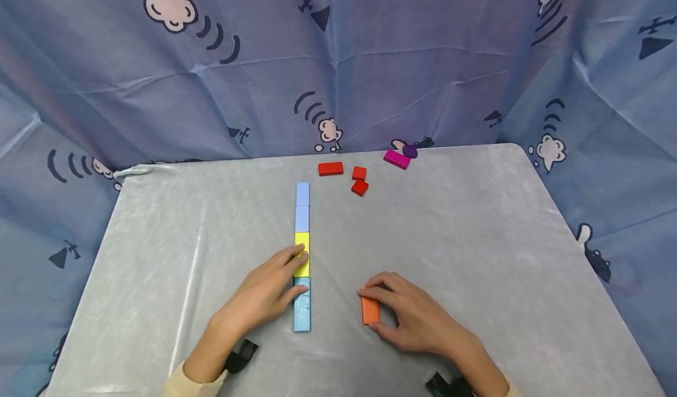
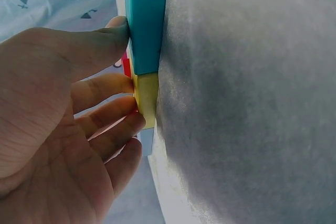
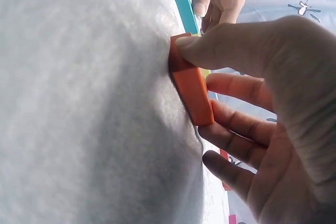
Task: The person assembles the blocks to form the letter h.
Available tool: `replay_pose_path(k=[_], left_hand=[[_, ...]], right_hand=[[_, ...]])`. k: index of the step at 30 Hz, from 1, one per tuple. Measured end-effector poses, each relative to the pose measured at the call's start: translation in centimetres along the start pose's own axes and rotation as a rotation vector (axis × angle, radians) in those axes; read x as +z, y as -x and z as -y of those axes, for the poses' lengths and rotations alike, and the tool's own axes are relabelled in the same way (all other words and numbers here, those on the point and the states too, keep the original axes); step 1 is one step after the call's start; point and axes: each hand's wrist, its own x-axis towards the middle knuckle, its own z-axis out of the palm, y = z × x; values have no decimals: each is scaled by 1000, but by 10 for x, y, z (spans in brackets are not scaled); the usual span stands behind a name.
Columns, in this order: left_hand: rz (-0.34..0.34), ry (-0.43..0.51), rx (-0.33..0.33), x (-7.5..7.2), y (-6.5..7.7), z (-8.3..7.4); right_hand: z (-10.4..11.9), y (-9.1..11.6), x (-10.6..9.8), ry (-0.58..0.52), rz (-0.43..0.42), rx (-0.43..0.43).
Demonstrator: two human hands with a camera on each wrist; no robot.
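Note:
A straight row of blocks runs away from me: a teal-blue block (image 1: 302,319) nearest, then a yellow block (image 1: 300,270), then two light-blue blocks (image 1: 302,194). My left hand (image 1: 261,296) rests on this row, fingertips on the yellow block and thumb on the teal-blue one. In the left wrist view its fingers are fairly straight against the sides and top. To the right of the row, my right hand (image 1: 412,312) pinches an orange block (image 1: 371,312) by its ends, thumb at the near end, fingers at the far end. The right wrist view shows the orange block (image 3: 194,95) down at the cloth.
Toward the back lie a long red block (image 1: 330,169), two small red blocks (image 1: 359,173), a magenta block (image 1: 396,159) and a dark purple piece (image 1: 409,151). Grey cloth (image 1: 476,221) covers the table. A blue patterned curtain (image 1: 423,44) hangs behind it.

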Motion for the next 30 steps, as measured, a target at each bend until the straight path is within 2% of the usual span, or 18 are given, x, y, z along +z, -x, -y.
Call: replay_pose_path(k=[10,17,30], left_hand=[[-12,-5,7,1,1,1],[-3,4,-3,-1,2,1],[-4,12,6,-1,0,1]], right_hand=[[1,0,1,21,-1,2],[3,-1,-1,20,29,43],[3,-2,-1,-1,29,75]])
